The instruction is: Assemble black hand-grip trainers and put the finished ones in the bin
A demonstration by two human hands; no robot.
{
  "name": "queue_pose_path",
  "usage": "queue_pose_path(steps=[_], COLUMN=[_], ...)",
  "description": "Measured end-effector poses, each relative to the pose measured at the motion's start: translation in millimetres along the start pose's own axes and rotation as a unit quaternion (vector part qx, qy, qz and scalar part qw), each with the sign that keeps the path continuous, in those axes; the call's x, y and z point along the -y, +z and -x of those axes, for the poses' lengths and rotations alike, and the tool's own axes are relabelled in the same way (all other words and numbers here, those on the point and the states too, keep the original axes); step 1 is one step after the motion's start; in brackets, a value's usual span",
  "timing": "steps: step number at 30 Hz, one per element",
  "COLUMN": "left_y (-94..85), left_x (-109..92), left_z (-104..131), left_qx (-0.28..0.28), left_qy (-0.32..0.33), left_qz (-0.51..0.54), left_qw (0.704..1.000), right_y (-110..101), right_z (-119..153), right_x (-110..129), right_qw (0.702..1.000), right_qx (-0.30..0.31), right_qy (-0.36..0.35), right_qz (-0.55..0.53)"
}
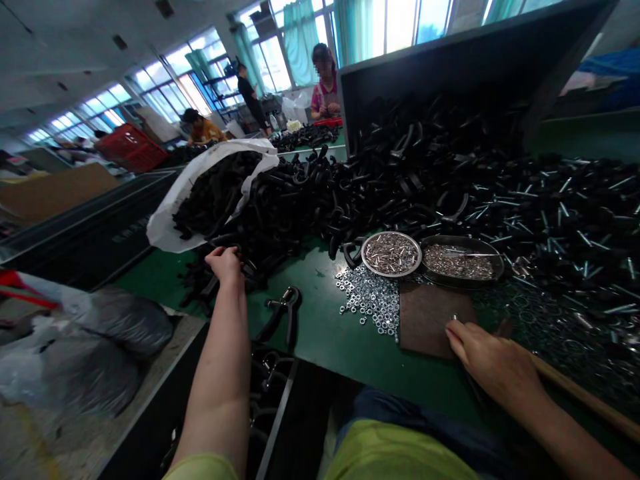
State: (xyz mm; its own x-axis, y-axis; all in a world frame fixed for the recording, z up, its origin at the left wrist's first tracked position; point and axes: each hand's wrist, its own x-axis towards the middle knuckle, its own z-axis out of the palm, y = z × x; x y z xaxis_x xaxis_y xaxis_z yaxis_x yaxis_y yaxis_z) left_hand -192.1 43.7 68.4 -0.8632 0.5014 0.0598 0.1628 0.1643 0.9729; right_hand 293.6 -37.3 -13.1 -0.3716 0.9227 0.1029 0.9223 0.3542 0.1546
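My left hand (225, 263) is stretched to the edge of the pile of black plastic handles (295, 193), its fingers closed on a black handle (227, 239) there; the grip is partly hidden. A V-shaped black hand grip (285, 310) with a metal piece at its top lies on the green table to its right. My right hand (487, 357) pinches a small shiny metal piece (455, 317) over a flat brown block (430, 320). Beside this hand lies a hammer with a wooden handle (585, 393), partly covered by the hand and forearm.
Loose metal nuts (370, 300) spread left of the block. Behind it stand a round dish of small pins (391, 254) and an oval tin of small metal parts (460, 261). Black parts with bolts (565, 207) cover the right side. A white sack (167, 217) holds handles. Co-workers sit beyond.
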Motion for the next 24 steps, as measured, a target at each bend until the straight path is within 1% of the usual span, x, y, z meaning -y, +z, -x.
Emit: queue_pose_path(steps=[2,3,4,6,7,8,9,10,11,12,14,15,16,17,18,19,20,22,24], left_y=[2.3,5.7,10.4,23.0,29.9,36.6,42.6,47.4,51.0,53.5,56.3,57.3,58.4,59.6,60.9,62.0,62.9,63.4,62.7], left_x=[-4,-4,-2,5,10,15,21,26,29,32,33,31,29,26,23,20,17,11,7], left_z=[18,32,47,88,111,136,162,187,211,233,271,286,299,309,318,325,331,339,343], left_qx=[0.036,0.058,0.088,0.152,0.195,0.249,0.297,0.342,0.396,0.452,0.554,0.592,0.617,0.628,0.627,0.621,0.612,0.604,0.612], left_qy=[-0.065,-0.091,-0.107,-0.143,-0.167,-0.221,-0.267,-0.291,-0.297,-0.3,-0.298,-0.302,-0.306,-0.31,-0.31,-0.305,-0.294,-0.258,-0.219], left_qz=[0.138,0.17,0.177,0.211,0.232,0.297,0.339,0.354,0.355,0.349,0.33,0.321,0.313,0.304,0.294,0.279,0.262,0.229,0.197], left_qw=[0.988,0.979,0.974,0.955,0.938,0.895,0.852,0.821,0.793,0.764,0.704,0.675,0.654,0.646,0.651,0.666,0.686,0.718,0.734], right_y=[-1,0,1,3,4,4,3,0,-3,-8,-21,-28,-35,-41,-46,-51,-55,-59,-62], right_z=[0,1,1,0,0,-1,-1,0,1,2,7,9,12,15,18,20,22,24,26], right_x=[1,0,0,-3,-4,-6,-8,-10,-11,-11,-8,-5,-2,2,5,8,10,14,16], right_qw=[1.0,1.0,1.0,0.998,0.996,0.992,0.986,0.974,0.957,0.934,0.875,0.844,0.816,0.793,0.775,0.764,0.758,0.758,0.769], right_qx=[-0.004,-0.004,-0.004,-0.001,0.001,0.004,0.005,0.005,0.002,-0.003,-0.019,-0.029,-0.039,-0.052,-0.068,-0.084,-0.1,-0.126,-0.144], right_qy=[0.004,0.007,0.01,0.023,0.032,0.042,0.052,0.061,0.07,0.08,0.112,0.133,0.154,0.173,0.186,0.194,0.198,0.199,0.195], right_qz=[-0.005,-0.011,-0.02,-0.053,-0.079,-0.115,-0.161,-0.218,-0.282,-0.348,-0.471,-0.518,-0.556,-0.582,-0.6,-0.61,-0.613,-0.608,-0.592])
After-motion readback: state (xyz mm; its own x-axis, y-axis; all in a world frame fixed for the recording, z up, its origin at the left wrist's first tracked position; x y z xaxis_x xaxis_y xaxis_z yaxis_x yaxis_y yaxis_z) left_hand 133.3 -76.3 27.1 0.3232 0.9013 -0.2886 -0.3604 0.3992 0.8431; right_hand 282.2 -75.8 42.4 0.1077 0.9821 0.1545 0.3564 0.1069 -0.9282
